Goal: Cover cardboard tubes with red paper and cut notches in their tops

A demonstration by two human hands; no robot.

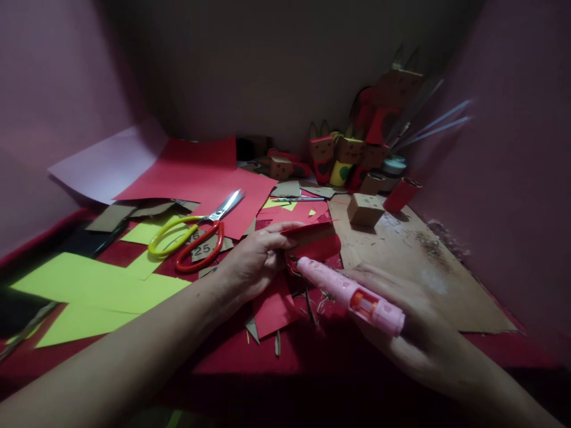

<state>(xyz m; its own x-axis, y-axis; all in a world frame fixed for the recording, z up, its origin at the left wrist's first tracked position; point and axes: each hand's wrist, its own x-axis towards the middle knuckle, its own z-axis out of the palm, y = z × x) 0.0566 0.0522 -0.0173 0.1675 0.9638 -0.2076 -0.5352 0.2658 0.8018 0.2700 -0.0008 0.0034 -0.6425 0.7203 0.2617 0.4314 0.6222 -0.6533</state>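
Note:
My left hand (261,258) is closed on a folded red paper piece (332,246), whose inner side shows brown cardboard. In my right hand (401,321) is a chunky pink pen (328,279) with an orange part showing in a window near its back end. The pen's dark tip touches or nearly touches the lower edge of the red piece, close to my left fingers; exact contact is hard to see. Below my left hand lies a red paper strip (274,306). Scissors (223,208) with yellow and red handles rest just left of my left hand, blades apart.
Yellow paper (102,282) and large red sheets (191,172) cover the left side. A cardboard board (419,273) on the right bears a small cardboard box (364,209) and a red tube (401,195). Several animal-faced cardboard figures (322,157) stand at the back.

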